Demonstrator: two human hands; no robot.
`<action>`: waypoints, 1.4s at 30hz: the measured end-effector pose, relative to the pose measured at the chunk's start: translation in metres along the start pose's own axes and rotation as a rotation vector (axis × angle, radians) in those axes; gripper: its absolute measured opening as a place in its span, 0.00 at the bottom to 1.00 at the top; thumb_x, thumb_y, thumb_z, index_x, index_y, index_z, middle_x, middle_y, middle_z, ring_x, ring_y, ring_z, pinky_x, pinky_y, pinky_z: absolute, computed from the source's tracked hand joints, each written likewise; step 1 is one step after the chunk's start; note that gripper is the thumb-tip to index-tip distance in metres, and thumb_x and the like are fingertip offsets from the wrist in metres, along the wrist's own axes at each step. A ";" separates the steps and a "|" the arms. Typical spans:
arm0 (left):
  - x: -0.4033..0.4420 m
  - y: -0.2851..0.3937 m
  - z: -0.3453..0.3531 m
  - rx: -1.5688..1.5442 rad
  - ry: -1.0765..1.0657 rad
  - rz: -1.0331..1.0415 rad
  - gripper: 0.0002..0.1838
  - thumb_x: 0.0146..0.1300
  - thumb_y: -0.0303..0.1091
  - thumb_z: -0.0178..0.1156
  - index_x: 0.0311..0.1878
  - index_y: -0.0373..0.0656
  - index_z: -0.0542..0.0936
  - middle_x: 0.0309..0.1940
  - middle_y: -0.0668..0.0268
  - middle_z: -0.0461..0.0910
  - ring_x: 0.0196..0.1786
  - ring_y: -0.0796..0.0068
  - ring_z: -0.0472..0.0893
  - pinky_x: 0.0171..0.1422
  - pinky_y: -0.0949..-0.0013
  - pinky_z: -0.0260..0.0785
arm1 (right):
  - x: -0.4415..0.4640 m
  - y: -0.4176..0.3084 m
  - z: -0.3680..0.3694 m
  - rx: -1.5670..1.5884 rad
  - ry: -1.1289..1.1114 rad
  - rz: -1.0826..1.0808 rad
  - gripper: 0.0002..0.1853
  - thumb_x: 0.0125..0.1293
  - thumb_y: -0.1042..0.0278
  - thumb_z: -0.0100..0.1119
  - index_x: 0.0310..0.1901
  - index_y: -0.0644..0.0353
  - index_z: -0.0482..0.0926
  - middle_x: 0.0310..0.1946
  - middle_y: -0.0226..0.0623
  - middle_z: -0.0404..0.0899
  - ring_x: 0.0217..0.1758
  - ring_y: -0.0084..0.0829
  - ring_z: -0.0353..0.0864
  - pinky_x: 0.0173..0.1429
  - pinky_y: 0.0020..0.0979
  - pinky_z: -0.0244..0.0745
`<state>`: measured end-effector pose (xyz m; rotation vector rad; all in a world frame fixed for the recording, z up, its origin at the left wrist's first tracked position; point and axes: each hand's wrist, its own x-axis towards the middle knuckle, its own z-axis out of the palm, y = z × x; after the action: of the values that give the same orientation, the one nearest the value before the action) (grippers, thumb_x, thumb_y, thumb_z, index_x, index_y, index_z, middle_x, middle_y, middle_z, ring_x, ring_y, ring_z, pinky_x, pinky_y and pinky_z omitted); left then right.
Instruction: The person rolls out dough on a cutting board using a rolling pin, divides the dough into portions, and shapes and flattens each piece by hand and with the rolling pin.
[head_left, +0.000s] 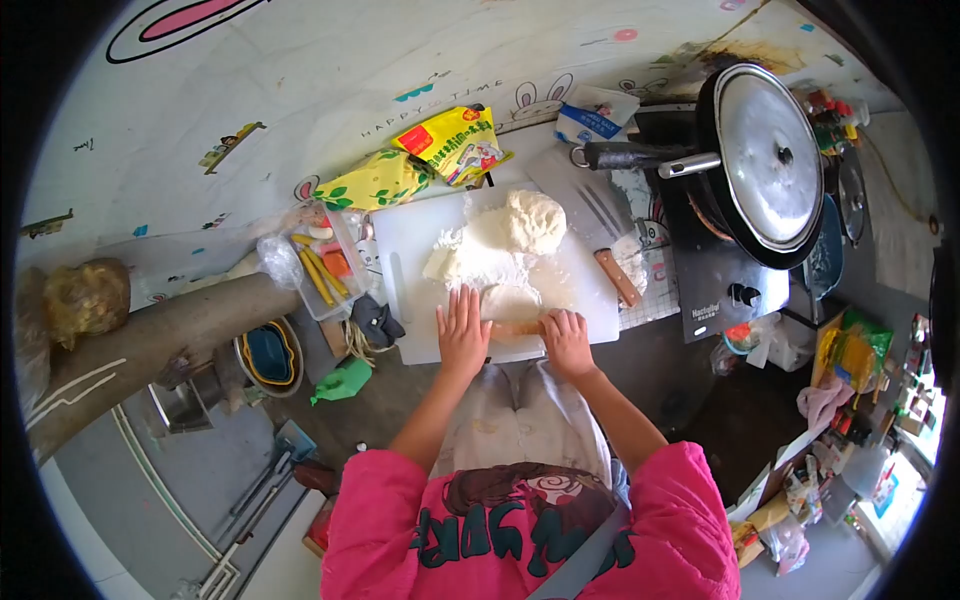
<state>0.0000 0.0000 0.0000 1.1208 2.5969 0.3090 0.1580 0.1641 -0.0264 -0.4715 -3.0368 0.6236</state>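
A wooden rolling pin (515, 329) lies across the near part of a white cutting board (425, 350), against the near edge of a flattened piece of dough (511, 300). On the pin's left end rests my left hand (462, 328), palm down, its fingers stretched forward and apart. My right hand (567, 343) has its fingers curled over the right end. Beyond the flattened piece sit a heap of white flour (475, 255) and a lump of dough (536, 222). A cleaver with a wooden handle (617, 278) lies by the board's right edge.
Right of the board is a cooktop (715, 290) bearing a lidded pan (768, 160). Yellow packages (455, 145) lean at the back wall. To the left stand a clear plastic bin (335, 262) and a thick pipe (170, 335). A green bag (343, 381) lies nearby.
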 end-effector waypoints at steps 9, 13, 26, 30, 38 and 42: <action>0.052 -0.005 0.003 0.005 0.196 -0.057 0.40 0.60 0.40 0.61 0.73 0.41 0.55 0.75 0.59 0.50 0.77 0.56 0.50 0.75 0.41 0.38 | 0.077 0.006 -0.025 -0.049 0.016 0.094 0.25 0.57 0.54 0.61 0.53 0.59 0.71 0.47 0.39 0.72 0.54 0.38 0.70 0.62 0.44 0.61; 0.061 -0.004 0.008 0.010 0.205 -0.055 0.40 0.59 0.41 0.61 0.72 0.41 0.57 0.75 0.60 0.51 0.76 0.57 0.52 0.75 0.41 0.41 | 0.096 0.011 -0.025 -0.025 0.083 0.179 0.26 0.59 0.54 0.58 0.55 0.60 0.70 0.53 0.40 0.71 0.59 0.39 0.68 0.65 0.46 0.58; -0.028 0.015 0.008 -0.073 -0.043 0.136 0.40 0.59 0.43 0.60 0.71 0.36 0.57 0.74 0.55 0.52 0.76 0.57 0.52 0.76 0.44 0.43 | 0.013 -0.016 -0.042 -0.183 -0.320 0.194 0.40 0.68 0.42 0.44 0.72 0.63 0.52 0.75 0.40 0.47 0.79 0.38 0.43 0.76 0.58 0.33; 0.010 0.011 0.004 -0.059 0.039 0.078 0.40 0.60 0.41 0.59 0.71 0.34 0.56 0.74 0.54 0.52 0.76 0.54 0.51 0.76 0.44 0.41 | 0.052 -0.008 -0.036 -0.199 -0.204 0.196 0.40 0.67 0.41 0.44 0.72 0.63 0.53 0.75 0.39 0.47 0.79 0.38 0.43 0.76 0.58 0.34; -0.037 0.010 0.014 -0.111 -0.050 0.085 0.39 0.61 0.42 0.59 0.71 0.34 0.56 0.74 0.51 0.50 0.76 0.54 0.51 0.74 0.43 0.46 | -0.016 -0.001 -0.011 -0.063 -0.187 0.103 0.28 0.61 0.54 0.56 0.61 0.60 0.68 0.61 0.39 0.67 0.65 0.38 0.64 0.69 0.48 0.53; -0.038 0.006 0.002 -0.130 -0.003 0.052 0.40 0.61 0.40 0.58 0.71 0.32 0.54 0.74 0.51 0.48 0.76 0.50 0.50 0.75 0.43 0.42 | -0.017 -0.007 -0.015 -0.038 -0.007 0.112 0.19 0.59 0.61 0.58 0.51 0.58 0.72 0.48 0.36 0.72 0.54 0.36 0.70 0.59 0.44 0.60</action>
<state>0.0298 -0.0233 0.0067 1.1434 2.5082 0.4796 0.1732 0.1588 -0.0091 -0.6465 -3.0505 0.5738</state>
